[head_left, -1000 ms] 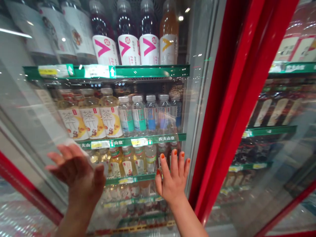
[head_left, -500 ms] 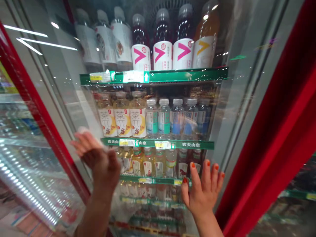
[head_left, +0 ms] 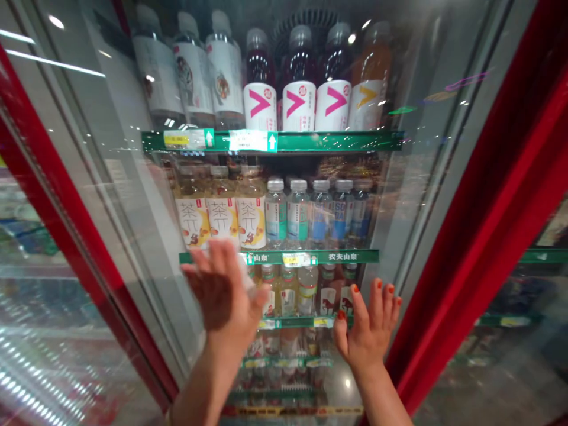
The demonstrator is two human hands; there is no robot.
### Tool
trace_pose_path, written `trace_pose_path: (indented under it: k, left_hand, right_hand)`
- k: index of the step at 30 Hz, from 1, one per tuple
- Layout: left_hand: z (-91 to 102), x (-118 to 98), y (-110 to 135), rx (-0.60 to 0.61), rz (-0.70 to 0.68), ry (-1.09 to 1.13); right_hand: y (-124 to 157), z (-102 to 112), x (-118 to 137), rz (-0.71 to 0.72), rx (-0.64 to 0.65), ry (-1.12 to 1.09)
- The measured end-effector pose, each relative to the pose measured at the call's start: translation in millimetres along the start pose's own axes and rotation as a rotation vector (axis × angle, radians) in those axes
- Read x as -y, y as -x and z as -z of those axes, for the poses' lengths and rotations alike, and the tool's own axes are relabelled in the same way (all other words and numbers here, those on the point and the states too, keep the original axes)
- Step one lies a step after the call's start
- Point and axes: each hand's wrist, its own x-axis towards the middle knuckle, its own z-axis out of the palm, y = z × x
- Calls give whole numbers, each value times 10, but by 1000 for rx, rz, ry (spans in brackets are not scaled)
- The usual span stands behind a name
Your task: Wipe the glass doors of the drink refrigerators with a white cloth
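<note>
My left hand (head_left: 226, 296) is slightly blurred and lies against the glass door (head_left: 310, 346) of a drinks fridge, its fingers stretched upward. Under its palm and fingers is a thin white cloth (head_left: 247, 274), mostly hidden; whether it is fabric or paper I cannot tell. To the right, my right hand (head_left: 368, 331) rests on the same glass with its fingers apart and nothing in it. Orange polish shows on its nails. Behind the pane stand tea bottles (head_left: 252, 222) with white and yellow labels, close above my left hand.
Red frames (head_left: 470, 219) edge the door, with another red frame (head_left: 84, 248) at the left. Inside, green-fronted shelves (head_left: 337, 142) carry several bottles, among them purple drinks (head_left: 299, 103). Ceiling lights reflect in the glass. More glass-fronted shelves are blurred at both sides.
My left hand has moved to the right across the glass with the white cloth, from near the left frame to below the tea bottles. My right hand stays nearly in place.
</note>
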Motion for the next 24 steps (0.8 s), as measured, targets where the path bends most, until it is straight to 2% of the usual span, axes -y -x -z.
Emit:
trace_pose_path:
  k: [2, 3, 4, 6, 8, 9, 10, 11, 13, 15, 17, 18, 20, 22, 23, 24]
  left_hand:
    - [-131, -281, 297, 5, -236, -16]
    - [-189, -330, 504, -6, -274, -24]
    - [-230, -303, 697, 3, -227, -37]
    - [-245, -61, 906, 13, 33, -44]
    - [-166, 255, 770, -3, 333, -18]
    - [-106, 362, 589, -7, 403, 3]
    - [-48, 401, 372, -11, 395, 25]
    - [-7, 362, 162, -17, 325, 43]
    - [-5, 95, -82, -26, 71, 52]
    - [-81, -226, 33, -50, -184, 32]
    - [-144, -337, 391, -33, -273, 15]
    - [-152, -267, 568, -12, -235, 7]
    - [-115, 82, 743, 34, -14, -7]
    - [-15, 497, 601, 4, 223, -19]
    - [44, 629, 447, -39, 296, -17]
    - [89, 671, 283, -78, 322, -14]
  right_hand:
    - [-1, 6, -18, 9, 9, 8]
    - [-3, 11, -31, 17, 11, 13]
    - [-5, 17, -45, 29, 12, 17]
    - [-10, 26, -67, 51, 20, 17]
    - [-16, 30, -72, 59, 21, 15]
    - [-20, 30, -68, 59, 21, 16]
    - [-24, 30, -60, 57, 22, 17]
    - [-29, 29, -49, 55, 23, 17]
    - [-42, 28, -26, 49, 27, 10]
    - [-56, 27, -10, 41, 18, 2]
    - [-68, 23, -6, 43, 2, 6]
    - [-72, 19, -6, 48, 1, 10]
    - [-80, 17, -11, 57, 5, 14]
    - [-88, 23, -23, 62, 9, 16]
    - [-90, 28, -30, 69, 9, 17]
    - [-89, 33, -38, 75, 11, 17]
